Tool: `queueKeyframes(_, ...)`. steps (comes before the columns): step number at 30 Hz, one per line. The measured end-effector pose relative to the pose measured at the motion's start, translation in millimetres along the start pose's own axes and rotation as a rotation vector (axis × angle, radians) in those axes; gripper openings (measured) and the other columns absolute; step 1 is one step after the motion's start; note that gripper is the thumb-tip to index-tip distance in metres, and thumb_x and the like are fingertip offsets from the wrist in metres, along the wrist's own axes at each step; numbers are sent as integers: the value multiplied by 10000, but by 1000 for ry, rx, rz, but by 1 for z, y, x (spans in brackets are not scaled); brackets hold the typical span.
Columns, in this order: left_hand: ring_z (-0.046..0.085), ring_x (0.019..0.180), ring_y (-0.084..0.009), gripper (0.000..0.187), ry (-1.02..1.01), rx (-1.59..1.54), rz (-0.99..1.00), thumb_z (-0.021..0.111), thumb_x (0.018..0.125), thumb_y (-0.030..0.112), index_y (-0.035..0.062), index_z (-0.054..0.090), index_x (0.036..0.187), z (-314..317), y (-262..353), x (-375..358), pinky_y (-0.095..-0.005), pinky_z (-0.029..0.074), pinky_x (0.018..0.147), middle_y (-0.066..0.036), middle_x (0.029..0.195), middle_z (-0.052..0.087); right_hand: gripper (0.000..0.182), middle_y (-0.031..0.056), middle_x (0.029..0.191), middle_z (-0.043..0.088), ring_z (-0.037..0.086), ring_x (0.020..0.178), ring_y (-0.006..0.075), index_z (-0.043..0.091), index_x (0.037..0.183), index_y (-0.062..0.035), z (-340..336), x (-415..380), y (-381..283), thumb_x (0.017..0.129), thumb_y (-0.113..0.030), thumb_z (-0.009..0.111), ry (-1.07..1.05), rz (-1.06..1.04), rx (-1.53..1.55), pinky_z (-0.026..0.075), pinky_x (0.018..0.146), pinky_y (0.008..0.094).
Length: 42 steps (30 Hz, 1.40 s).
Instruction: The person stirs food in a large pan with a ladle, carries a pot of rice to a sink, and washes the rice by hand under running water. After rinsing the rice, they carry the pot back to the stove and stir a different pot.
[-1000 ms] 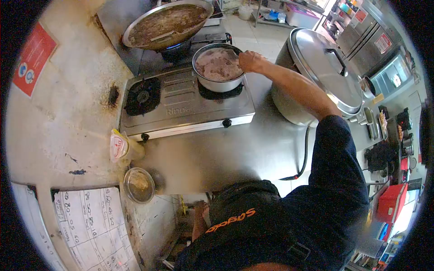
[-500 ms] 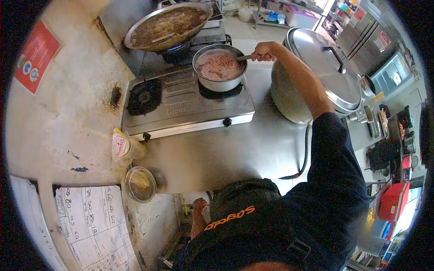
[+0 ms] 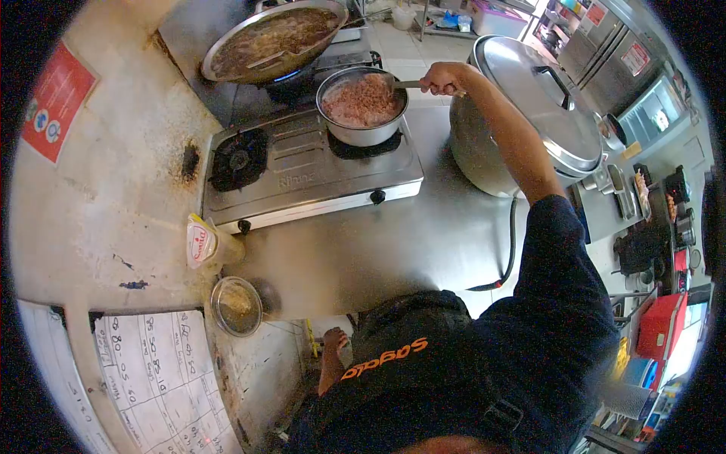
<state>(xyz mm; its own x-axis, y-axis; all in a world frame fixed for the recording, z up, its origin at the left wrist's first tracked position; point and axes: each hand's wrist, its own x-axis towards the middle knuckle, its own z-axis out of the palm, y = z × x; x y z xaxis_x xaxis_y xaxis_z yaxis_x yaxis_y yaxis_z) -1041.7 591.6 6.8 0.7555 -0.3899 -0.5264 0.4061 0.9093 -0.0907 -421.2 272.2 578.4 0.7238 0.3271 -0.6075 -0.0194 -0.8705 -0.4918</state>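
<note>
My right hand (image 3: 445, 79) is closed around the greyish handle of a spatula-like stirring utensil (image 3: 408, 85). The utensil's head is buried in crumbly pinkish-brown minced meat (image 3: 363, 102), inside a white pot (image 3: 364, 136). This pot sits on the right burner of a steel two-burner gas stove (image 3: 302, 170). Down beside my body, near the counter's front edge, my left hand (image 3: 335, 339) hangs with loosely bent fingers and nothing visible in it.
Behind the stove, a large wok (image 3: 276, 45) of brown bubbling liquid stands over a blue flame. A big lidded metal pot (image 3: 484, 144) is on the right. A plastic pouch (image 3: 203, 242) and a round container (image 3: 236, 306) stand by the left wall. A black hose (image 3: 512, 250) crosses the counter.
My right hand has shifted the utensil slightly within the pot. The meat now looks more spread out, with less pale liquid showing. My left hand's fingers have loosened a little.
</note>
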Motion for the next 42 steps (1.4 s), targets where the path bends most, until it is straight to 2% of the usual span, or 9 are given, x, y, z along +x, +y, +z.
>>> queueKeyframes(4,390,436,-186,274,-74,18,-46,352,827,253,98,450,624,2,10,14,-293,303,318,-40,559,459,195,28,538,464,403,387,129,554,844,-17,13,-15,-4,802,-170,440,20,-240,-141,320,331,276)
queueKeyframes(6,386,426,-188,270,-409,-121,-117,347,830,241,100,440,620,3,10,24,-294,301,319,-49,559,471,193,65,583,505,461,443,191,560,825,-12,16,31,21,793,-157,437,204,-384,-510,379,403,320)
queueKeyframes(9,378,420,-186,288,11,-103,-61,338,836,190,84,437,587,27,11,12,-299,319,341,-72,561,488,184,146,730,576,554,638,339,574,797,-8,41,-12,-8,772,-117,427,427,-422,-822,456,620,413)
queueKeyframes(16,398,404,-191,330,-439,-224,-228,355,836,154,43,504,564,27,9,12,-286,352,344,-110,565,519,177,158,782,591,587,742,301,580,799,-24,50,-93,-59,761,-125,440,670,-354,-926,476,625,390)
queueKeyframes(22,424,438,-204,335,35,-96,-11,383,842,219,28,543,619,21,-1,2,-316,421,396,-82,522,467,179,136,826,607,598,778,284,582,852,-64,96,-53,-49,724,-106,465,666,-311,-955,490,654,372)
queueKeyframes(31,524,639,-239,311,-842,-217,-183,436,841,293,15,560,902,-6,3,33,-340,484,526,-108,771,537,155,118,692,610,595,640,267,626,672,-54,15,-35,-71,702,-143,503,561,-315,-957,490,570,368)
queueKeyframes(34,494,573,-204,267,-546,-197,-117,438,832,257,22,562,864,-1,-9,16,-314,448,475,-91,724,533,178,123,709,604,585,649,293,624,691,-45,-7,-39,-80,705,-159,487,611,-398,-1130,474,564,379)
queueKeyframes(37,378,426,-168,231,-963,-514,-131,432,812,202,33,549,705,-3,-22,25,-286,362,380,-51,558,491,195,151,744,606,590,697,312,618,740,-22,29,-56,-91,708,-152,476,630,-401,-1014,484,593,386)
queueKeyframes(42,352,424,-154,196,5,-222,36,424,801,185,63,495,665,-12,-3,17,-293,319,360,-44,573,470,184,178,842,597,586,817,304,619,789,-21,71,2,-49,686,-118,501,724,-669,-1032,485,649,375)
